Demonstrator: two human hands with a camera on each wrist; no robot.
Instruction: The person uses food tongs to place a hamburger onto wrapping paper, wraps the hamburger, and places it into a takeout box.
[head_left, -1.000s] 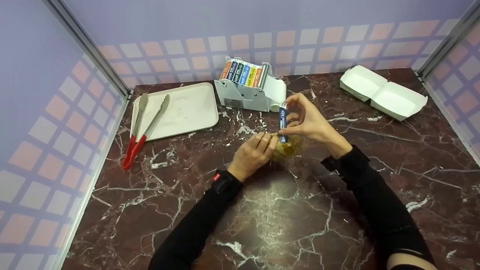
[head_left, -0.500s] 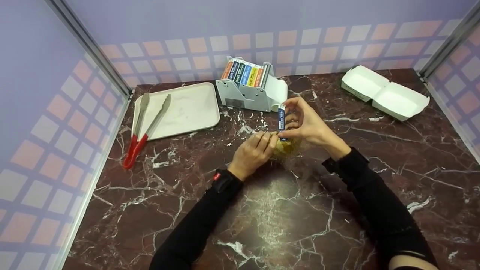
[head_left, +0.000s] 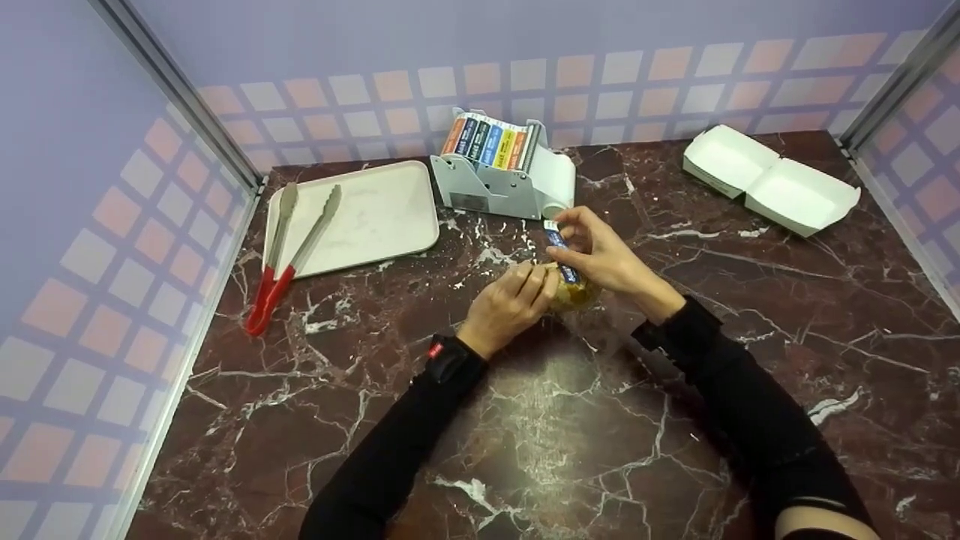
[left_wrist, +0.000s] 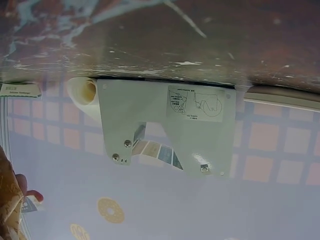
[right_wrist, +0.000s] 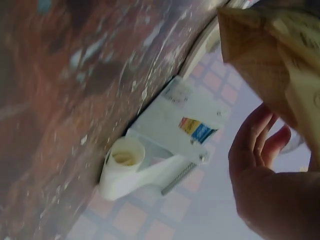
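My left hand (head_left: 510, 306) grips one side of a paper-wrapped parcel (head_left: 577, 294) with curled fingers. The wrapping is yellowish-brown printed paper (right_wrist: 275, 65), large in the right wrist view; what is inside stays hidden. My right hand (head_left: 609, 259) pinches the upper part of a narrow blue label (head_left: 556, 237) with a white end. The label slants down to the right, its lower end over the parcel's top, apparently touching it. At the edge of the left wrist view, fingertips and a bit of the label (left_wrist: 29, 205) show beside the paper.
Behind the hands stands a grey metal label dispenser (head_left: 487, 187) with rolls of coloured labels and a white backing strip (head_left: 555, 184). Steel tongs with red handles (head_left: 268, 300) lie across a white tray (head_left: 375, 217) at left. An open white takeaway box (head_left: 802, 196) sits at back right.
From upright, the blue label has tipped over to a slant, its lower end coming down onto the parcel. My right hand has shifted slightly left and down. My left hand keeps its grip.
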